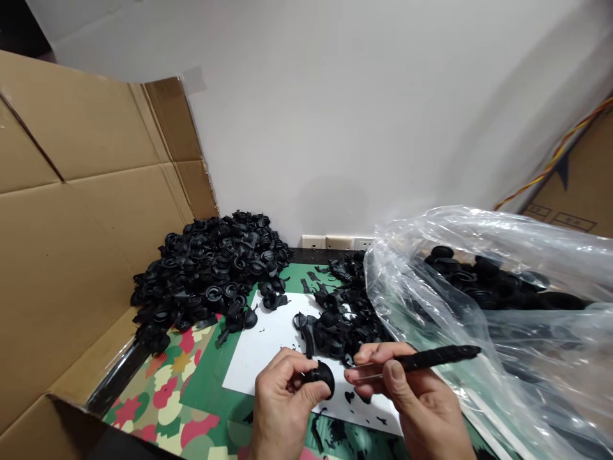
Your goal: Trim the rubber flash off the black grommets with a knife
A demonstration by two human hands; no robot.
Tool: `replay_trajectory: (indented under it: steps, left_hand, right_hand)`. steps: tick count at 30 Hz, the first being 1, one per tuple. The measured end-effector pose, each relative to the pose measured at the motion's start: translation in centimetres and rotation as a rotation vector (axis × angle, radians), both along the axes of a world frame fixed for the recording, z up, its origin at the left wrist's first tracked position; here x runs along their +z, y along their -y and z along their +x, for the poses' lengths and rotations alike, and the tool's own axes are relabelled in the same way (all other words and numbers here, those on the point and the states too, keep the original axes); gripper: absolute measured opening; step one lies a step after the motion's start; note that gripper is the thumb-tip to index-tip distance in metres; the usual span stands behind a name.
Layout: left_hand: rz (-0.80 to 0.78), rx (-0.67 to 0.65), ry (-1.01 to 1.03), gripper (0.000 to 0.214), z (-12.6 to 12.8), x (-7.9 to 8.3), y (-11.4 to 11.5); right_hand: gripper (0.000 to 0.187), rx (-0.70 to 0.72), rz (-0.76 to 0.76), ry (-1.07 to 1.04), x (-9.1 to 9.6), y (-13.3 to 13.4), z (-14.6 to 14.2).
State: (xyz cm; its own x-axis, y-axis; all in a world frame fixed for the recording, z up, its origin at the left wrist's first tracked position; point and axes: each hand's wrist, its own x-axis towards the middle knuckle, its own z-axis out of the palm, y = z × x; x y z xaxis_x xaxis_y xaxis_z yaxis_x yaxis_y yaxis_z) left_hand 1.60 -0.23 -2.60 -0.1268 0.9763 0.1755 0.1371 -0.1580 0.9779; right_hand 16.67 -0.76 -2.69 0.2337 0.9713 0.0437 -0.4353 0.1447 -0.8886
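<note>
Pinching a black ribbed part (324,378) between thumb and fingers of the left hand (282,399), just above the near portion of a white sheet (249,358) on the green-topped bench (204,380). In the right hand (421,396), wrapped by the fingers, a black-wrapped tool (440,358), slim metal end pointing left, near the ribbed part but apart from it. Both hands narrow, each around 1 object.

Best, as a judgement, to grip the ribbed part firmly, keep the left fingertips out of line with the slim end, and steer with short, light movements, right fingers braced alongside the metal. Sharp or blunt, impossible to tell; safer to treat as sharp.

Mind the edges: at left, a tall cardboard panel (86,211) and, beside it, a large heap of black parts (211,275); just beyond the hands, a smaller pile (330,332); at right, a transparent plastic bag (522,358) close to the right hand. Below, loose black scraps (338,433). Likely easiest to move leftward, over the sheet and the patterned covering (167,393).
</note>
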Motion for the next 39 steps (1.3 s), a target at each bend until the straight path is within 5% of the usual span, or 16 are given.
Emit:
replay_trajectory:
  steps: [9,17,29,39]
  left_hand:
    - [0.054,0.019,-0.068,0.016,-0.1,-0.3,-0.1]
    - [0.037,0.031,-0.061,0.016,-0.1,-0.3,0.0]
    - [-0.058,-0.024,-0.146,0.009,0.0,-0.5,0.1]
    - [-0.038,-0.066,-0.234,0.011,0.2,-1.2,0.3]
  right_hand:
    - [0.031,0.044,-0.076,0.104,-0.4,0.4,0.2]
    - [0.034,-0.054,-0.021,0.613,-0.6,0.6,0.7]
    - [0.032,0.033,-0.055,0.195,-1.0,0.7,-0.3]
    - [0.020,0.013,0.035,0.425,-3.5,0.3,0.3]
